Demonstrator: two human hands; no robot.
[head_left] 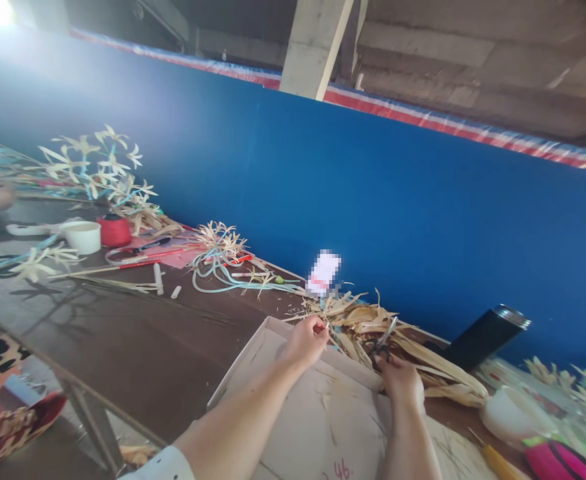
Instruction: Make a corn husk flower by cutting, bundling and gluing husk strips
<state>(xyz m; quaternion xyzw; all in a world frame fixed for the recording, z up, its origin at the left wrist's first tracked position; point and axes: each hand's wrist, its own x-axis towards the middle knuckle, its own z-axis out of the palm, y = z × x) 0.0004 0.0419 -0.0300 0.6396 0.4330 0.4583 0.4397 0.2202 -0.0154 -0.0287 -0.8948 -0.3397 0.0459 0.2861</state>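
Centrally, scissors rest among dried husks, blades pointing away from the wearer, just beyond the far edge of a shallow cardboard box; R. hand has fingertips at the handles (firm grip or mere contact: can't tell); L. hand, above the same edge, has fingers curled, w/ thumb & index tips pressed together (anything pinched is too small to tell); farther R., a dark flask tilts nr. the blue partition; to the L., pale blue cords, then a white cup beside a red container, w/ pale flowers behind.
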